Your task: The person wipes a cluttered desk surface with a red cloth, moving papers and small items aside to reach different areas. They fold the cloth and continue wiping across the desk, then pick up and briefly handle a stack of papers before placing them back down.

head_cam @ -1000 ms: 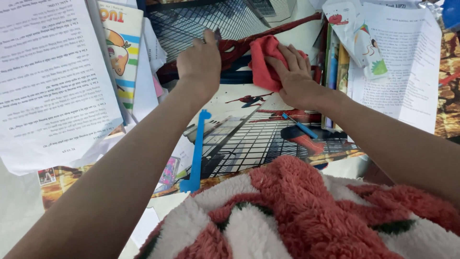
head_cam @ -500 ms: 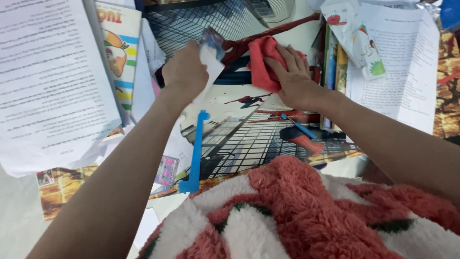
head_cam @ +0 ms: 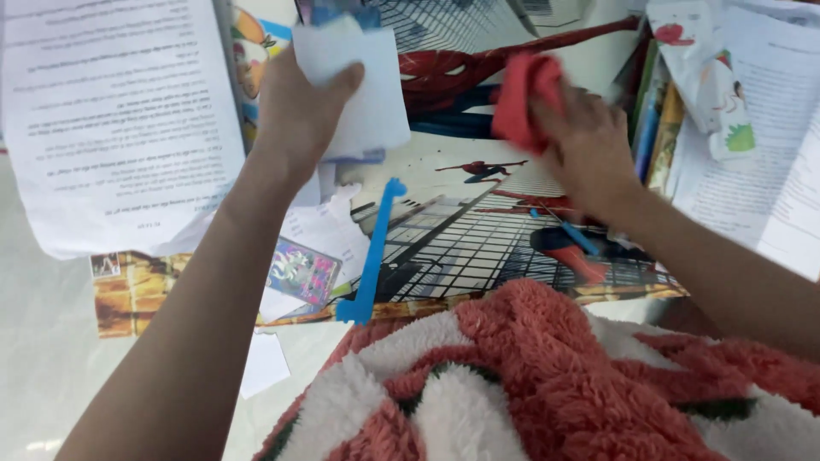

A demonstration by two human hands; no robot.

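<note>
Fleece, shaggy in red, white and dark green, fills the nearest edge of the view, just below the printed poster of a red-and-blue costumed figure over a grid of tall buildings, which serves here as landmark. On the poster's left part lies a long blue plastic strip, and just left of it a small colourful card. A short blue pen rests on the poster's right part. Above the poster's upper left, the left hand has its grip closed on a white rectangular card, plain on the showing face, thumb across its top edge. At the poster's upper right, the right hand presses a crumpled red cloth onto it, fingers closed over the cloth. Left of the poster sits a large printed sheet; right of it, more papers. Half a second ago the card was lower and edge-on by the cloth; it is now lifted clear toward the left, and the cloth has shifted.
</note>
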